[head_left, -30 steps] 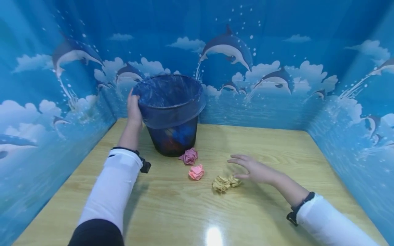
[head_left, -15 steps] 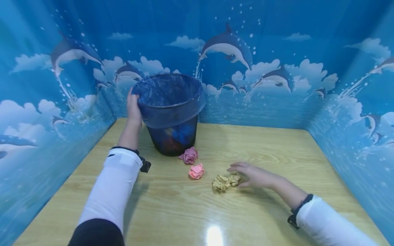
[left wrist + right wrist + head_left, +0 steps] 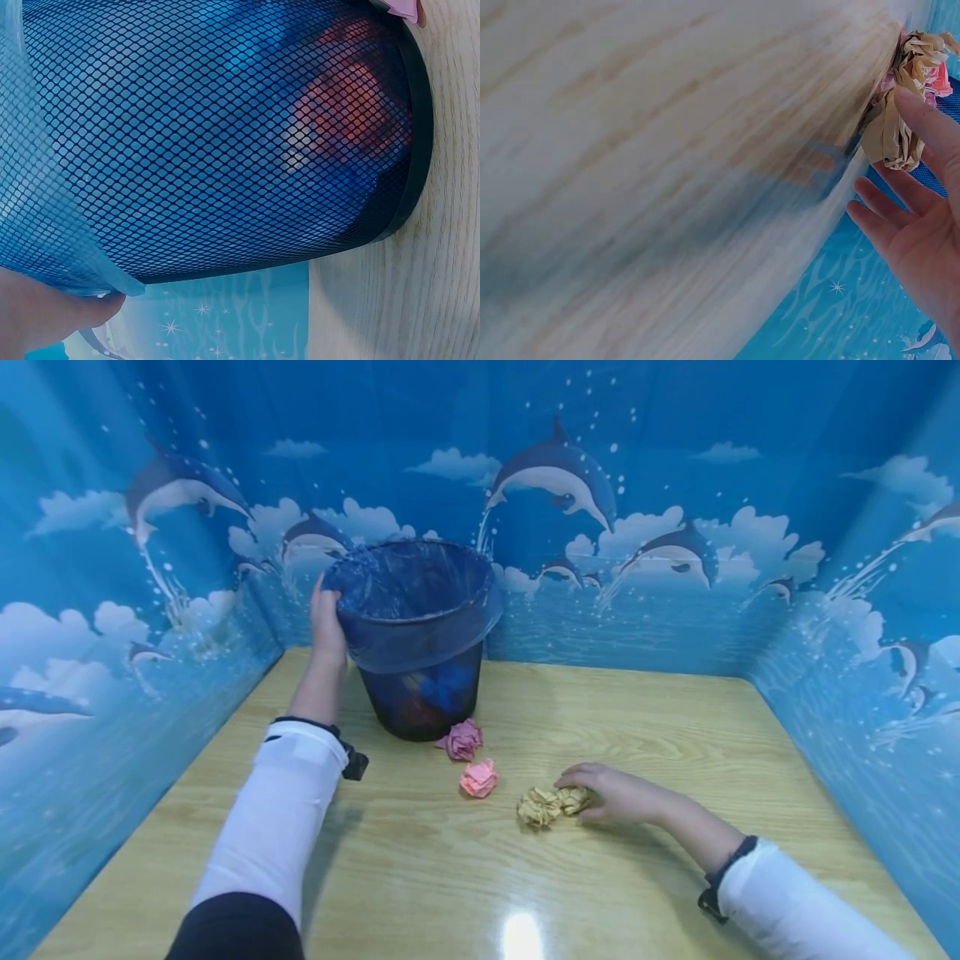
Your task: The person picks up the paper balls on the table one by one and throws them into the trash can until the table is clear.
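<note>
My left hand (image 3: 327, 620) grips the left rim of a black mesh wastebasket (image 3: 416, 710), which leans a little and is lined with a blue plastic bag (image 3: 420, 647). In the left wrist view the thumb (image 3: 82, 311) presses the bag's folded edge; the other fingers are hidden. On the table to the right, my right hand (image 3: 617, 795) pinches the right one of two touching yellow crumpled paper balls, with thumb and forefinger on either side of this paper ball (image 3: 894, 135). The other yellow paper ball (image 3: 538, 808) lies just left of it.
A mauve crumpled paper ball (image 3: 462, 741) lies against the wastebasket's foot, and a pink paper ball (image 3: 478, 778) lies just in front. Reddish and blue contents (image 3: 349, 112) show through the mesh. Dolphin-print curtains (image 3: 675, 610) enclose the wooden table (image 3: 420, 877) at the back and sides.
My right hand has come down over the right yellow paper ball, and its fingers have closed in around it. The left hand and the wastebasket have stayed in place.
</note>
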Motion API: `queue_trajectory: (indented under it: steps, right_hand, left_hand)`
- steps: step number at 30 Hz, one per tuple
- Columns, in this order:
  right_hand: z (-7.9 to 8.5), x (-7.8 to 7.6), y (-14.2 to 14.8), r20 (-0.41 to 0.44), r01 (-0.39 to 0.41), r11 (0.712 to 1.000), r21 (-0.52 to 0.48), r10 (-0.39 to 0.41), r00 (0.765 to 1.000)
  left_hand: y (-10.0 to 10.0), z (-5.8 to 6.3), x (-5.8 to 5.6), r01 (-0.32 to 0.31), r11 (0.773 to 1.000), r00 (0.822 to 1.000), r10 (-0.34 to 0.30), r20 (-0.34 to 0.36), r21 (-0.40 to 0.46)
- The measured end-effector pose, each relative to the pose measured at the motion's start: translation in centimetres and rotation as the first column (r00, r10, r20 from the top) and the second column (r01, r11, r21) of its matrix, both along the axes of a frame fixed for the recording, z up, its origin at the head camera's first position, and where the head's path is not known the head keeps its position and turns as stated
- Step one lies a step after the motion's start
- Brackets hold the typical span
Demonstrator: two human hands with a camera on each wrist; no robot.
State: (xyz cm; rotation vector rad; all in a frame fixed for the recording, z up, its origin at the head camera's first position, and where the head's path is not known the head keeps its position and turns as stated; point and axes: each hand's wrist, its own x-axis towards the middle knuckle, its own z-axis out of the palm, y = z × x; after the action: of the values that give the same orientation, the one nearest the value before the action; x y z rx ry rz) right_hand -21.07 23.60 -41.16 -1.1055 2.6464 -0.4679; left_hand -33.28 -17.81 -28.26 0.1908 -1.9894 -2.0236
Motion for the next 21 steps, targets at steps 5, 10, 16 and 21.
queue_trajectory:
  steps: [5, 10, 16, 21]
  right_hand:
    - [-0.06, 0.13, -0.22, 0.008, 0.004, 1.0, -0.013, -0.004, 1.0]
    - [0.03, 0.17, -0.33, 0.0, -0.009, 1.0, -0.025, 0.009, 1.0]
    - [0.05, -0.17, -0.23, -0.013, -0.014, 1.0, -0.021, 0.014, 1.0]
    - [0.02, -0.33, -0.16, -0.015, -0.015, 1.0, -0.026, 0.014, 1.0]
  left_hand:
    - [-0.03, -0.08, 0.01, 0.004, 1.0, 1.0, -0.004, 0.007, -0.004]
    - [0.05, -0.23, 0.02, -0.001, 1.0, 1.0, 0.001, 0.012, 0.003]
    - [0.08, -0.18, 0.04, -0.005, 1.0, 1.0, 0.005, 0.01, 0.005]
    - [0.1, -0.05, -0.02, -0.005, 1.0, 1.0, 0.005, 0.014, 0.004]
